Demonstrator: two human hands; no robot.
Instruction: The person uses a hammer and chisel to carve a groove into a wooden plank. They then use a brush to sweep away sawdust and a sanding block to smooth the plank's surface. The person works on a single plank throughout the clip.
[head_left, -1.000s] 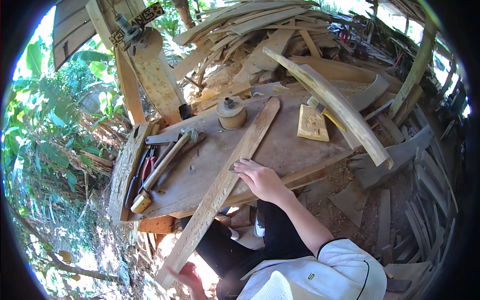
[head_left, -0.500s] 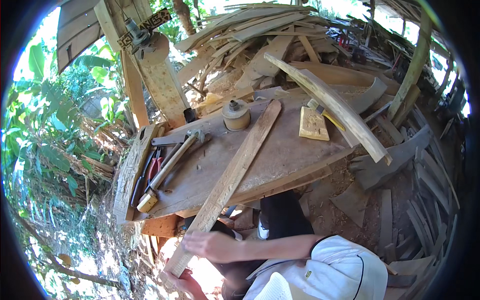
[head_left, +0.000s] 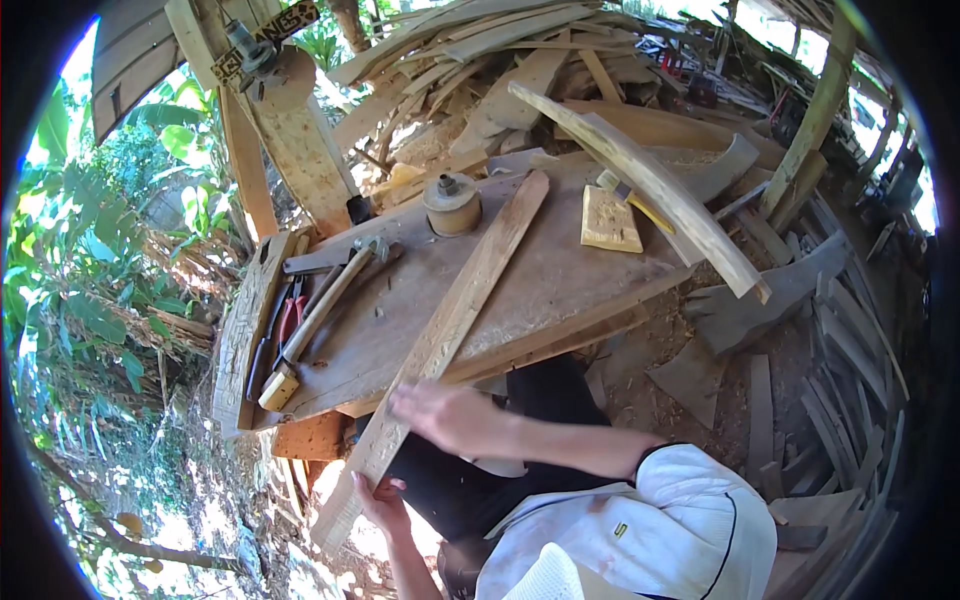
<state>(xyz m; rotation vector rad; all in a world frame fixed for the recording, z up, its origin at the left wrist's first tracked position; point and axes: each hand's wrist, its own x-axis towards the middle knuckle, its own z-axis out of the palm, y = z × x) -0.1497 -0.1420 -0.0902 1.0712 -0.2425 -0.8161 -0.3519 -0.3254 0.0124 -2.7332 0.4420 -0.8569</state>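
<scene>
Nearest the viewer, the left hand point(head_left: 380, 502) grips the low end of a long, narrow, rough-sawn pale wooden plank point(head_left: 447, 335), its fingers curled round the edge from beneath. Just above it, the right hand point(head_left: 448, 415) lies over the same plank, blurred, the fingers loosely extended; whether it presses on the wood cannot be told. The plank runs diagonally up and away from both hands, resting across a weathered grey wooden workbench top point(head_left: 560, 270). Left of the hands, on the bench, lies a wooden-handled hammer point(head_left: 322, 312) beside red-handled pliers point(head_left: 290, 318). Beyond the plank's far end stands a squat round tan spool-like object point(head_left: 452, 206). Right of the plank, farther off, lie a small rectangular pale wood block point(head_left: 610, 220) and a long curved wooden beam point(head_left: 650, 185).
</scene>
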